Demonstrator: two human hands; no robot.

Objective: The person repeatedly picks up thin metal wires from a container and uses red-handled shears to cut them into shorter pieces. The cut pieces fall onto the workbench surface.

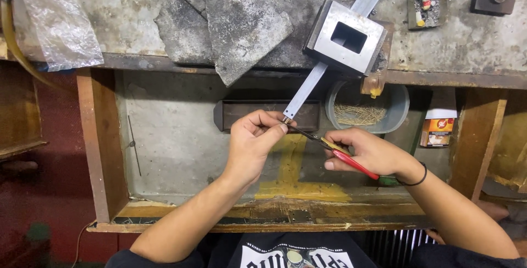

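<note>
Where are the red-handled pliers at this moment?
In the head view, right of centre: the red-handled pliers are in the right hand, their tip reaching toward the left hand, just below the round grey tub.

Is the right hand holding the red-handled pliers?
Yes, the right hand is wrapped around the red-handled pliers, whose tips reach to the left hand.

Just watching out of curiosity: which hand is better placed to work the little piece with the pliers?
Probably the right hand: it grips the red-handled pliers, whose tips meet the small piece pinched by the left hand.
</note>
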